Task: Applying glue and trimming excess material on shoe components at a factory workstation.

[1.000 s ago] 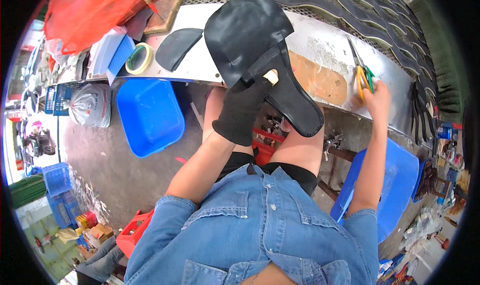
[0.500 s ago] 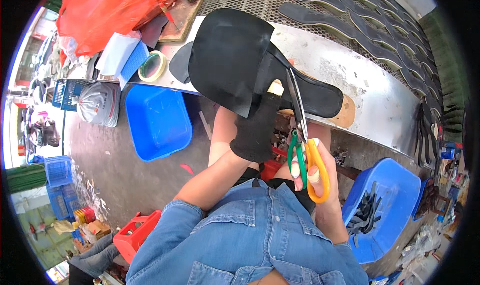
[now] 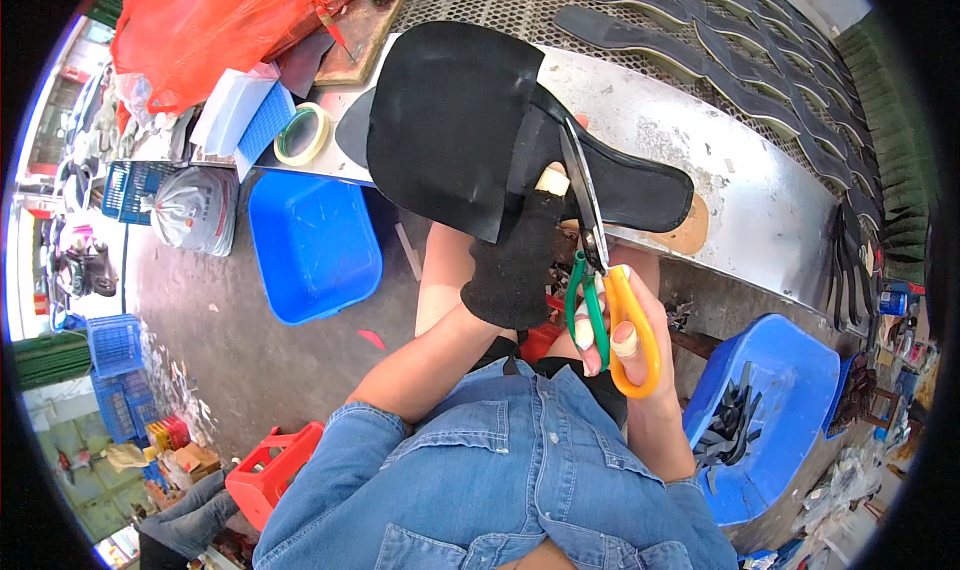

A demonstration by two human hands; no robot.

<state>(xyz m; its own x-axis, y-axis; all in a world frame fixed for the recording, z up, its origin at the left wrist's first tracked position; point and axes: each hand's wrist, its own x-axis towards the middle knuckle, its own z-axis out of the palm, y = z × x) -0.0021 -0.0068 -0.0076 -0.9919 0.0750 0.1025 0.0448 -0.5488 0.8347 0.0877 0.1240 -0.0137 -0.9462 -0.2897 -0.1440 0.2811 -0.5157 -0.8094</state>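
- Left hand (image 3: 520,260), in a black glove, closed on a black sheet (image 3: 450,120) joined to a black sole shape (image 3: 630,185), held up at upper centre of the frame.
- Right hand (image 3: 620,325) closed through the green and orange handles of scissors (image 3: 600,290), blades pointing up against the sheet's edge.
- Blue tub (image 3: 310,240) at left, on the floor.
- Blue bin (image 3: 780,410) of black offcuts at lower right.
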